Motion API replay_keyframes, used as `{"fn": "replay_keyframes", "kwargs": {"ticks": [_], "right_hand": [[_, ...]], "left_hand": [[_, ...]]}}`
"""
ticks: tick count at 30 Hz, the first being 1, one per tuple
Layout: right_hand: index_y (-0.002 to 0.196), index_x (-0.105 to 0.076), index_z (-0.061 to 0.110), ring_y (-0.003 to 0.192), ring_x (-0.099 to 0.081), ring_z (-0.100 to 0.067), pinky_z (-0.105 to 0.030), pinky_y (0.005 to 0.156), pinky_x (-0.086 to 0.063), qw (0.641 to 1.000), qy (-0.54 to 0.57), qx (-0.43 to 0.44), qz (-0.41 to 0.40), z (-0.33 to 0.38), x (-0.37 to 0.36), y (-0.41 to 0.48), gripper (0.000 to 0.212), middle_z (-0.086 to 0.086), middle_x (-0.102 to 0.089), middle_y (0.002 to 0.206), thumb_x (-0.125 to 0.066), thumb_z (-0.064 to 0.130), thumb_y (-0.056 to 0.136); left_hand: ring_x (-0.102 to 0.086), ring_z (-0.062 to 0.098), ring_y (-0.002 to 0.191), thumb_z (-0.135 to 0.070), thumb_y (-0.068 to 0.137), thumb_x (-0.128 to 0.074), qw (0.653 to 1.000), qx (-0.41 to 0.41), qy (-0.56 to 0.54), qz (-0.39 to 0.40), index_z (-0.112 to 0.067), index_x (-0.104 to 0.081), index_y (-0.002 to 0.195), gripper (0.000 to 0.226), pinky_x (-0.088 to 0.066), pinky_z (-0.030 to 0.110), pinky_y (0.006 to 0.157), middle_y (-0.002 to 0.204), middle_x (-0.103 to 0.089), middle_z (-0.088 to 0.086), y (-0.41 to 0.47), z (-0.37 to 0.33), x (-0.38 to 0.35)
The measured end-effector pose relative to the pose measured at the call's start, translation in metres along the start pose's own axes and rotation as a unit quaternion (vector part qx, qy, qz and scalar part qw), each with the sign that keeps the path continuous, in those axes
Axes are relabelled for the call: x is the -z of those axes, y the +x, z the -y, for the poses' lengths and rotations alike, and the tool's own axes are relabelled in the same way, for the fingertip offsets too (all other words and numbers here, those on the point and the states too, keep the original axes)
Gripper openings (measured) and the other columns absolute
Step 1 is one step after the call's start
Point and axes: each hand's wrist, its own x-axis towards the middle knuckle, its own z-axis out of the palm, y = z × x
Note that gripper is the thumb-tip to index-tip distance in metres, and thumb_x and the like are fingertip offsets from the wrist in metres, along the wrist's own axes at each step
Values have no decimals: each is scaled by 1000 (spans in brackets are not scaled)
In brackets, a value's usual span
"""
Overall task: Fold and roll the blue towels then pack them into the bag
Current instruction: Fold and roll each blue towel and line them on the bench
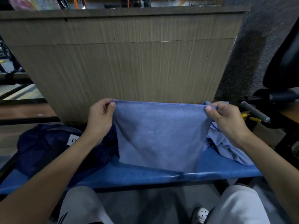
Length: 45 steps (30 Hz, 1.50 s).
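A blue towel (159, 136) hangs stretched in front of me above the blue bench (145, 175). My left hand (99, 119) pinches its upper left corner between thumb and fingers. My right hand (226, 120) pinches the upper right corner the same way. The towel's lower edge reaches down to the bench top. A dark navy bag (48, 147) with a white label lies slumped on the bench at the left, partly behind my left forearm. More crumpled blue towel cloth (226, 147) lies on the bench at the right, under my right wrist.
A wood-grain panel (129, 62) stands right behind the bench. A dark chair (284, 62) and a grey padded bar (254, 111) are at the right, with yellow-handled tools (255, 119) beneath. My knees in light trousers are below the bench's front edge.
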Motion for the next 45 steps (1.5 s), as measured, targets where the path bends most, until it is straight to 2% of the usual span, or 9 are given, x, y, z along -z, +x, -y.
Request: {"fn": "replay_keyframes", "kwargs": {"ticks": [3, 6, 10, 13, 18, 24, 33, 38, 45], "right_hand": [[80, -64, 11, 64, -52, 0, -23, 65, -45, 1000, -6, 5, -20, 0, 2, 3, 17, 4, -59, 69, -59, 17, 95], [79, -65, 8, 47, -48, 1, -13, 49, -39, 999, 5, -5, -40, 3, 5, 6, 16, 12, -56, 55, -61, 14, 93], [89, -62, -3, 49, -63, -20, -31, 48, -54, 995, 68, -67, -17, 8, 6, 10, 15, -17, -64, 69, -59, 11, 94], [92, -60, 1, 58, -68, -19, -25, 55, -56, 992, 91, -89, 9, 9, 4, 12, 10, -19, -65, 79, -53, 6, 97], [90, -59, 4, 55, -65, -13, -21, 53, -53, 991, 68, -115, 15, 2, -5, 23, 10, -12, -63, 74, -54, 9, 97], [82, -59, 10, 66, -69, -16, -26, 67, -56, 989, 84, -118, -13, -11, -29, 47, 14, -13, -65, 79, -56, 8, 96], [85, -59, 9, 73, -69, -15, -28, 73, -55, 990, 93, -91, -51, -13, -42, 58, 12, -8, -66, 78, -55, 10, 96], [83, -61, -1, 65, -61, -19, -23, 61, -51, 989, 51, -135, 11, -54, -46, 6, 16, -23, -64, 74, -54, 6, 96], [66, -66, 14, 55, -53, -6, -17, 54, -41, 957, -97, -199, 186, -123, -52, -91, 23, 0, -61, 58, -66, 4, 88]], "left_hand": [[-57, 1, 72, -12, 101, -50, 1000, 13, 6, 10, -26, -62, 88, 23, -45, 16, 68, 81, -64, -3, 1, -2, -1], [-55, 0, 66, -11, 100, -53, 999, 32, 4, 14, -24, -64, 86, 21, -44, 13, 64, 78, -64, -4, 3, -5, 0], [-39, 11, 40, -15, 100, -54, 992, 106, -69, 12, -10, -63, 88, 16, -29, 21, 39, 63, -53, 5, 3, -11, -1], [-50, 15, 41, -18, 100, -54, 980, 171, -96, 24, -9, -62, 93, 14, -35, 23, 36, 75, -58, 10, 4, -16, -2], [-66, 20, 54, -20, 101, -52, 958, 245, -143, 34, -7, -61, 97, 16, -48, 25, 42, 83, -65, 14, 10, -13, -2], [-73, 26, 88, -17, 102, -50, 957, 252, -142, 28, 0, -61, 108, 21, -60, 35, 76, 106, -69, 19, 28, 5, -10], [-72, 25, 89, -17, 103, -48, 974, 173, -143, 19, -10, -63, 93, 19, -59, 35, 78, 92, -71, 9, 35, 8, -11], [-72, 22, 81, -14, 102, -48, 971, 218, -88, 37, -2, -60, 100, 17, -57, 29, 66, 96, -70, 18, -26, 50, -3], [-68, 8, 55, -3, 98, -50, 941, 300, 71, 141, -8, -58, 86, 15, -47, 20, 43, 81, -65, 17, -124, 116, 10]]}}
